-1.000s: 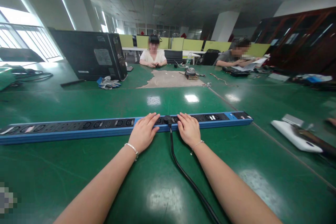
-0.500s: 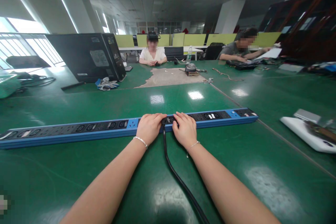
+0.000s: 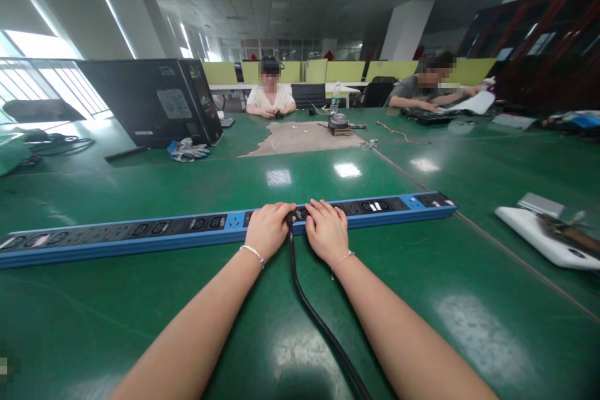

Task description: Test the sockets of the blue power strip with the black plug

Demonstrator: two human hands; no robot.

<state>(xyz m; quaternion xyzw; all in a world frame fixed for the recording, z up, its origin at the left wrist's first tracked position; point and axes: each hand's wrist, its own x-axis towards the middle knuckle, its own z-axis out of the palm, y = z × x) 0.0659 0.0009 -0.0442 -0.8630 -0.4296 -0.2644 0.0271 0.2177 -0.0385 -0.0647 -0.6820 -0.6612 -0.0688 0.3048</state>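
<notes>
A long blue-and-black power strip (image 3: 178, 231) with rows of sockets lies across the green table. My left hand (image 3: 268, 230) is closed over its middle, thumb and fingertips beside the end of a black cable (image 3: 300, 294). Just right of that cable, my right hand (image 3: 328, 231) grips the strip, its fingers over the top and its thumb towards the cable. The cable meets the strip between my hands and runs down towards me. My left fingers partly hide its end, so how it joins the strip cannot be made out.
A black computer case (image 3: 154, 103) stands at the back left, with gloves (image 3: 188, 150) beside it. A white device (image 3: 539, 240) lies on the right. Two people sit across the table (image 3: 140, 319), near a round metal part (image 3: 338, 122) and a bottle (image 3: 335, 98).
The whole view has shifted slightly. My hands keep their places on the power strip, with the right hand perhaps a touch closer to the cable.
</notes>
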